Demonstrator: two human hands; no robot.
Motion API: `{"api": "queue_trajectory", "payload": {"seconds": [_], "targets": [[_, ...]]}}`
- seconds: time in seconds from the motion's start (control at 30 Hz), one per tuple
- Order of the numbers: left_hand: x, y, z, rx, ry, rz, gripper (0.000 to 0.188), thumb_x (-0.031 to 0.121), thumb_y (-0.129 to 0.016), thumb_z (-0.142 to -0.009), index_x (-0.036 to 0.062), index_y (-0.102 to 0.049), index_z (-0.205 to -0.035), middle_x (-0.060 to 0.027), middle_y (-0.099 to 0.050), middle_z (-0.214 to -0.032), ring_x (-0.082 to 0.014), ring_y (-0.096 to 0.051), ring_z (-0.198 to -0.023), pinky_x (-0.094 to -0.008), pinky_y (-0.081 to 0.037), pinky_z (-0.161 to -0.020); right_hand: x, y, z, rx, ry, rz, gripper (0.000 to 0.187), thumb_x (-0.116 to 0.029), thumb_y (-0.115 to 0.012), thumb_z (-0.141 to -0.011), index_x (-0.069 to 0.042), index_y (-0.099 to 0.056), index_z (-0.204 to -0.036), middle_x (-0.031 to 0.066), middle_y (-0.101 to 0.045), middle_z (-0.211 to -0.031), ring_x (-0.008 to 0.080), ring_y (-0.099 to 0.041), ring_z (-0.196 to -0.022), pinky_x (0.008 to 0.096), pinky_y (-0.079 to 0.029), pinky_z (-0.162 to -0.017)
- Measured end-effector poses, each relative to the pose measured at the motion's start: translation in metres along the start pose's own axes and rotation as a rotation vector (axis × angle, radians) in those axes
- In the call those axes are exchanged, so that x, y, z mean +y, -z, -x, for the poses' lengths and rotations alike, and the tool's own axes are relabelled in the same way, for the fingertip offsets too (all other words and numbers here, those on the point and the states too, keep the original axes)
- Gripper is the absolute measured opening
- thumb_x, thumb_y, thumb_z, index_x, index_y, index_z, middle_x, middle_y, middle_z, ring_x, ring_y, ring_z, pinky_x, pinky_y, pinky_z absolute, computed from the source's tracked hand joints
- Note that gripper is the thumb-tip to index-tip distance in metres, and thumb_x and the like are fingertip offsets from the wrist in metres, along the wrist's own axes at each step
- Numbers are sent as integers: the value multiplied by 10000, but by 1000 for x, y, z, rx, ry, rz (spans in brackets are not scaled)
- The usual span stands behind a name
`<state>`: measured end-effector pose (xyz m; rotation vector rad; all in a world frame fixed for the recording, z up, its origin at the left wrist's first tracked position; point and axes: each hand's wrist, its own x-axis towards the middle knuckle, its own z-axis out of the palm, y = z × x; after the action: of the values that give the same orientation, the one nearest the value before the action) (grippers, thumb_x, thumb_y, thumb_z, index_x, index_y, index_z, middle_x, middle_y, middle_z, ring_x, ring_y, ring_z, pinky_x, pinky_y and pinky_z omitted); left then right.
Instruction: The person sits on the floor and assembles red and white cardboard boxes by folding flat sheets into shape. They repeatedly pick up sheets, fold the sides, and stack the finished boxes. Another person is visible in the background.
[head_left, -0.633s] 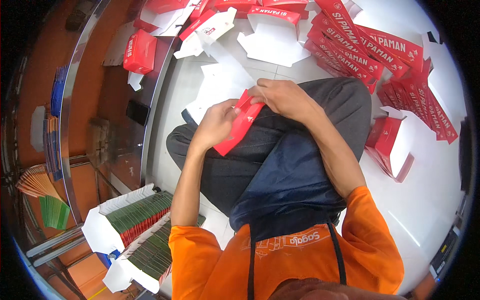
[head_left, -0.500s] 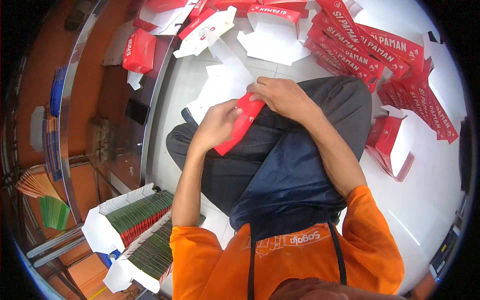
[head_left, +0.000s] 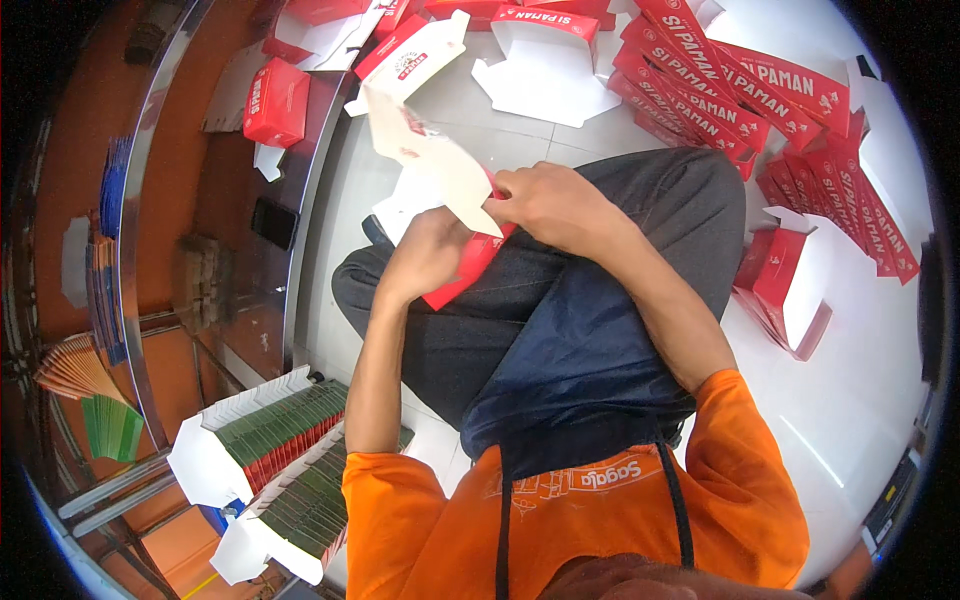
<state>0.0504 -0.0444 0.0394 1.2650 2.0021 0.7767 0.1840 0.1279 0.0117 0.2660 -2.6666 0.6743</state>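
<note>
A partly folded cardboard box [head_left: 462, 282], red outside and white inside, lies across my lap between both hands. My left hand [head_left: 420, 262] is closed on its red side panel, the fingertips partly hidden behind a pale flap. With bent fingers, my right hand [head_left: 556, 208] grips the far upper corner of the same box. A white lid panel with cut flaps stands up beyond the hands, tilted and slightly blurred. Dark trousers and a navy apron [head_left: 560, 340] lie under the box.
Several folded red boxes [head_left: 545, 60] stand open on the white tiled floor ahead. Flat red box blanks [head_left: 700, 110] fan out at far right, and another open box [head_left: 775, 265] sits nearer. On the left are a metal-edged shelf, a phone [head_left: 273, 222] and rows of green packets [head_left: 290, 430].
The box's white lid panel has swung up from beyond my hands and folded back toward them, partly covering the red side. Both hands have stayed nearly in place, still gripping the box.
</note>
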Motion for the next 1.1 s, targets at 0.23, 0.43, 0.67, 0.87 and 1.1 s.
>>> {"api": "queue_trajectory", "payload": {"seconds": [0.23, 0.43, 0.67, 0.87, 1.1], "targets": [[20, 11, -3, 264, 141, 877, 315, 153, -528, -957, 3, -540, -1234, -81, -634, -1023, -180, -598, -984, -322, -490, -842, -17, -14, -10, 405, -100, -192, 493, -211, -710, -815, -75, -540, -1258, 145, -591, -1105, 333, -593, -999, 420, -487, -858], [46, 16, -19, 624, -10, 929, 294, 106, -558, -964, 2, -467, -1224, -113, -638, -1061, -161, -622, -921, -290, -495, -841, -35, -9, -12, 388, 142, -201, 581, -245, -789, -721, -61, -553, -1219, 214, -438, -1392, 424, -423, -1284, 497, -393, -1042], [49, 21, -18, 577, -157, 1243, 387, 78, -569, -947, 6, -414, -1294, -114, -642, -1066, -192, -622, -997, -358, -505, -889, -26, -1, -9, 493, 268, -188, 622, -327, -797, -687, -36, -573, -1189, 219, -506, -1321, 422, -509, -1205, 527, -424, -1015], [51, 29, -16, 711, 85, 1188, 276, 262, -553, -977, 13, -594, -1089, -70, -658, -971, -133, -640, -840, -278, -528, -778, -44, 3, -8, 418, 426, -224, 657, -406, -753, -684, -25, -585, -1191, 190, -595, -1205, 397, -555, -1154, 536, -437, -997], [55, 15, -19, 827, 7, 1258, 281, 281, -586, -966, 18, -610, -1064, -78, -663, -970, -133, -636, -867, -280, -526, -777, -52, -9, -7, 553, 166, -121, 626, -404, -773, -695, -70, -607, -1197, 155, -529, -1212, 354, -520, -1134, 478, -435, -1000]]}}
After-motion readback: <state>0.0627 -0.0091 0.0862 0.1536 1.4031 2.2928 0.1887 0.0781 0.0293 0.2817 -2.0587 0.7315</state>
